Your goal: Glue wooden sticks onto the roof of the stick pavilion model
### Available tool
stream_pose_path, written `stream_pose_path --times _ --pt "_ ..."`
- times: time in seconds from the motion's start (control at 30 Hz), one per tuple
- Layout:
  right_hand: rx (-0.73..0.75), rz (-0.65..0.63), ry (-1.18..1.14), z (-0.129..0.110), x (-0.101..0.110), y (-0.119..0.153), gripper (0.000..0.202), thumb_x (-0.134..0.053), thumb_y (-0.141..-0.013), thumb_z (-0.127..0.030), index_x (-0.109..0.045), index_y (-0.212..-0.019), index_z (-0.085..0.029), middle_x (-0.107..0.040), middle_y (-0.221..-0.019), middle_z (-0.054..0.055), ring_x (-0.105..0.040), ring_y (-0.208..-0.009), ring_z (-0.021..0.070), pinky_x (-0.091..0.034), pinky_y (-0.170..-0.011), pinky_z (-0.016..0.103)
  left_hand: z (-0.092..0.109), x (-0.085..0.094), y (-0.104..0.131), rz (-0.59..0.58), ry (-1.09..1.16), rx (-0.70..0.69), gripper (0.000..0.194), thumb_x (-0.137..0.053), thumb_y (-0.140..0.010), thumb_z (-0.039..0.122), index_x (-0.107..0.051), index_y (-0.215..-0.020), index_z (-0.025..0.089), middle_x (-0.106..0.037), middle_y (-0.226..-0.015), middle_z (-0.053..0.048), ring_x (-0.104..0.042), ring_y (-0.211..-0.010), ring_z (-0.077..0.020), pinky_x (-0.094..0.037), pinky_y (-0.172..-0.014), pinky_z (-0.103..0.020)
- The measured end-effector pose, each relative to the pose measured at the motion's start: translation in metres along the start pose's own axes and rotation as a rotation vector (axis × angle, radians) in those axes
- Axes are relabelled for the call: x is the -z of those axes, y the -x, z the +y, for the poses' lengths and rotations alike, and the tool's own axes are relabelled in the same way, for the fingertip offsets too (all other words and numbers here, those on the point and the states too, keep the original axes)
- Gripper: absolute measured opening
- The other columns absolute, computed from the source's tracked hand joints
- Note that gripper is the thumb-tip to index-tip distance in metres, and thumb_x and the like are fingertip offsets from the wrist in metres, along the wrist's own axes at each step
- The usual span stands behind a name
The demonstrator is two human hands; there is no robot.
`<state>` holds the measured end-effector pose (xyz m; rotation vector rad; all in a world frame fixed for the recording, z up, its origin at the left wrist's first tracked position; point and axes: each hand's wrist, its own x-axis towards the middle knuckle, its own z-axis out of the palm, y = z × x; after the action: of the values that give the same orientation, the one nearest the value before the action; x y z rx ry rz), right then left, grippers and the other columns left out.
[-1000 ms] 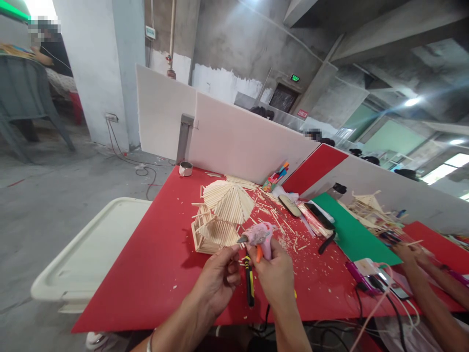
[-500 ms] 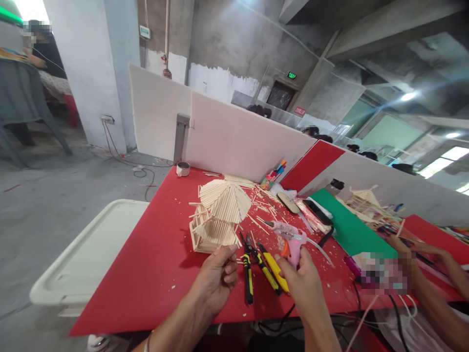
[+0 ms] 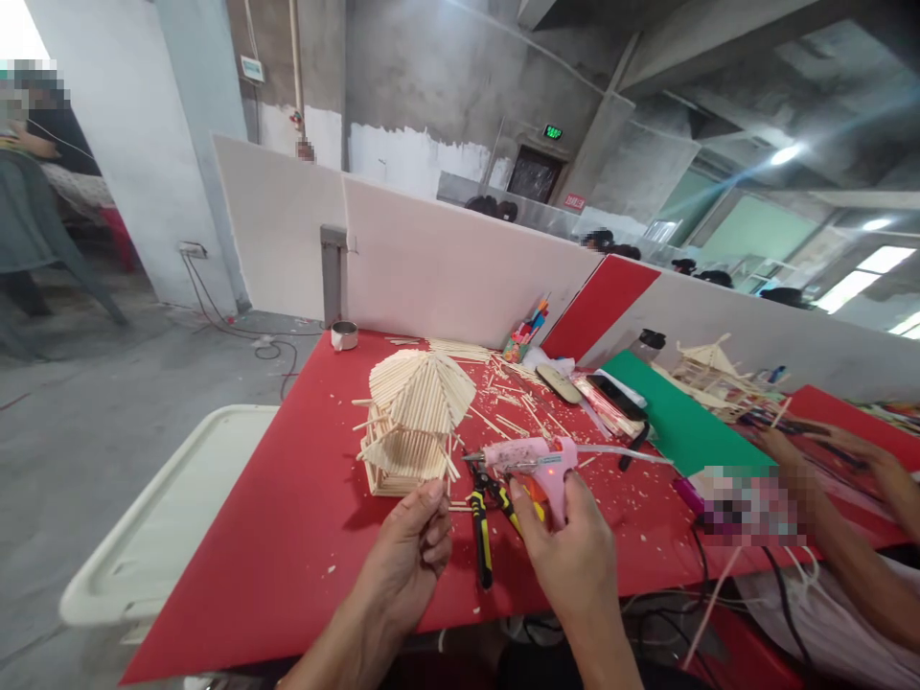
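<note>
Gripped in the right hand (image 3: 573, 551), a pink glue gun (image 3: 521, 454) points leftward, seemingly so its nozzle (image 3: 475, 458) clears the left hand (image 3: 413, 537), whose fingertips (image 3: 434, 490) pinch together beside a wooden-stick model (image 3: 423, 398) toward the worktop's (image 3: 277, 546) far left corner; anything between them is indistinct.

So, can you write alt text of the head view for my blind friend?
A person's right hand holds a pink glue gun; the left hand, pinched, is near a roofed stick model on a red table. Black-and-yellow pliers lie between the hands.
</note>
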<state>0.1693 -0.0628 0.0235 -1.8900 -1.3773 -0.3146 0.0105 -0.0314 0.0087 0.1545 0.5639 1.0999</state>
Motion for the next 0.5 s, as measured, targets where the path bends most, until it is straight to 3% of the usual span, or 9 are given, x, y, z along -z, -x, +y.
stream_pose_path --times 0.07,0.2,0.5 --pt "0.158 0.092 0.148 -0.001 -0.003 -0.003 0.048 -0.041 -0.086 -0.059 -0.058 -0.097 -0.015 -0.063 -0.085 0.012 -0.059 -0.072 0.022 -0.039 -0.056 0.029 -0.001 0.001 0.0 -0.01 -0.005 -0.001 0.033 -0.087 -0.055 0.02 -0.058 -0.067 0.011 -0.052 -0.056 0.006 -0.033 -0.04 0.001 -0.021 -0.033 -0.011" --pt "0.342 0.123 0.315 -0.005 0.0 -0.009 0.031 -0.042 -0.089 -0.043 -0.056 -0.098 -0.017 -0.059 -0.079 0.006 -0.056 -0.069 0.0183 -0.035 -0.053 0.027 -0.004 0.001 -0.003 -0.02 -0.006 0.008 0.033 -0.086 -0.056 0.021 -0.057 -0.066 0.011 -0.051 -0.056 0.005 -0.033 -0.04 0.0009 -0.021 -0.034 -0.011" --pt "0.438 0.152 0.366 -0.007 0.008 -0.012 0.024 -0.042 -0.089 -0.036 -0.054 -0.097 -0.016 -0.058 -0.081 0.005 -0.055 -0.069 0.0174 -0.034 -0.053 0.026 -0.006 0.002 -0.006 0.003 0.021 0.019 0.034 -0.087 -0.054 0.023 -0.058 -0.066 0.011 -0.054 -0.058 0.004 -0.033 -0.04 0.0006 -0.022 -0.033 -0.011"
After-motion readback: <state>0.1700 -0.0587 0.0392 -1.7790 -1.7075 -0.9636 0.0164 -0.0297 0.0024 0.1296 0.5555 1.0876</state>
